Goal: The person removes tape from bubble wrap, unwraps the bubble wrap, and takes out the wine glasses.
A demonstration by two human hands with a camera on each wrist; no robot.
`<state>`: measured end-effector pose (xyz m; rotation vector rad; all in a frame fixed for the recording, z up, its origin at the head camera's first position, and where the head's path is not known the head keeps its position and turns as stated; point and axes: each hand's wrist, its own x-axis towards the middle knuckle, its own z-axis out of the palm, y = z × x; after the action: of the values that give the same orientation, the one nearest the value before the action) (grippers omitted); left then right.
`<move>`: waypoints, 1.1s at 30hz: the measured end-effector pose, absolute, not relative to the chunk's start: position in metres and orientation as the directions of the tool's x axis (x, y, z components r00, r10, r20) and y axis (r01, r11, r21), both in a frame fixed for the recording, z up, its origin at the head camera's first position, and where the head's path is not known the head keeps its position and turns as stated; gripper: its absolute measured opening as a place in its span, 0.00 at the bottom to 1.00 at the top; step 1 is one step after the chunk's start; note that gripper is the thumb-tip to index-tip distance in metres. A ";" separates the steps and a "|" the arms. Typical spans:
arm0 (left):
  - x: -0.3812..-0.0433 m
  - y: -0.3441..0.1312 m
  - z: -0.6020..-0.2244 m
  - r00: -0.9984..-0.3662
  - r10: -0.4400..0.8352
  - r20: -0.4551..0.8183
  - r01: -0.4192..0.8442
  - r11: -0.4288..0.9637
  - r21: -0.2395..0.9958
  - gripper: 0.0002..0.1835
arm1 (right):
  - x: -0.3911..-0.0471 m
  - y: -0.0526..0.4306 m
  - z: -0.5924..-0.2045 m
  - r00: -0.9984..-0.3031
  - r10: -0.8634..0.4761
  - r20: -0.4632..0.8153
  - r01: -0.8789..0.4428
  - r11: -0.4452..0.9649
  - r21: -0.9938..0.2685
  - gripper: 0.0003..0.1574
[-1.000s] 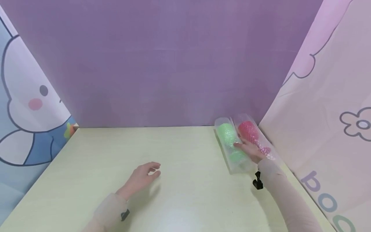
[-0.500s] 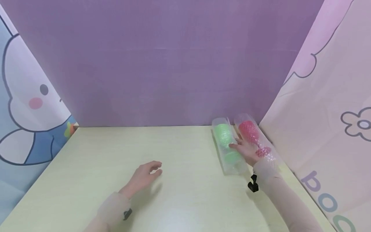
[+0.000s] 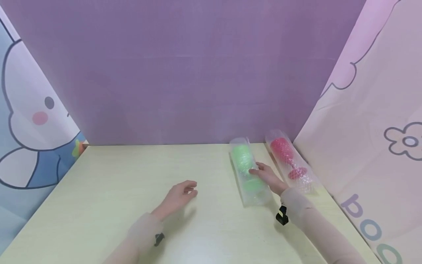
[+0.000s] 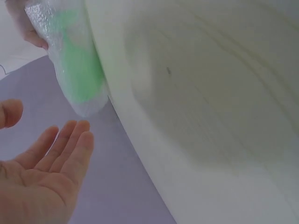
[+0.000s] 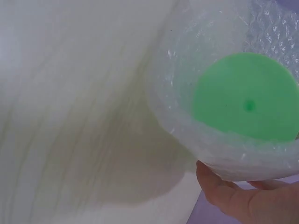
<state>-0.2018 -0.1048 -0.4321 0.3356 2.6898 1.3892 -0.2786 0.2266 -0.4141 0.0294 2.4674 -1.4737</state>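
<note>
A green goblet (image 3: 242, 157) in bubble wrap lies on the table, its bowl toward the back wall. My right hand (image 3: 268, 178) grips the wrapped goblet from its right side, thumb over the top near the stem. In the right wrist view its round green foot (image 5: 245, 98) shows through the wrap, with fingers (image 5: 219, 189) against the wrap's edge. Left of it, my left hand (image 3: 178, 196) hovers over the table, fingers relaxed and holding nothing. The left wrist view shows that palm (image 4: 42, 182) apart from the wrapped goblet.
A red goblet (image 3: 281, 148) in bubble wrap lies to the right, close to the printed right wall (image 3: 362, 146). A purple wall (image 3: 197, 73) closes off the back of the pale table (image 3: 148, 165). A cartoon-printed panel (image 3: 33, 128) stands at left.
My right hand has moved the wrapped green goblet left and slightly nearer, away from the red one, which stays put. My left hand has shifted a little to the right.
</note>
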 end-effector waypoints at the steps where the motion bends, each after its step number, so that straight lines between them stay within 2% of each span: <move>1: -0.203 -0.101 -0.432 -0.969 0.248 0.012 0.152 0.554 0.818 0.21 | -0.277 0.224 -0.414 -0.965 -0.122 -0.233 0.147 0.485 -0.862 0.46; 12: -0.222 -0.056 -0.433 -0.948 0.319 -0.015 0.146 0.475 0.868 0.24 | -0.266 0.206 -0.416 -0.960 -0.139 -0.244 0.147 0.493 -0.857 0.46; 22: -0.248 0.000 -0.438 -0.945 0.286 -0.158 -0.020 0.432 0.902 0.36 | -0.260 0.207 -0.418 -0.940 -0.171 -0.296 0.188 0.463 -0.866 0.43; 29: -0.255 0.015 -0.446 -0.937 0.305 -0.169 -0.069 0.312 0.947 0.39 | -0.257 0.207 -0.417 -0.930 -0.229 -0.288 0.176 0.409 -0.895 0.35; 33: -0.256 0.019 -0.449 -0.936 0.309 -0.170 -0.083 0.278 0.957 0.41 | -0.257 0.208 -0.418 -0.933 -0.226 -0.278 0.169 0.406 -0.898 0.34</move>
<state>-0.2560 0.0187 -0.4489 0.2058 2.2304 1.7005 -0.2566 0.2082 -0.4176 -0.0491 2.3113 -1.5376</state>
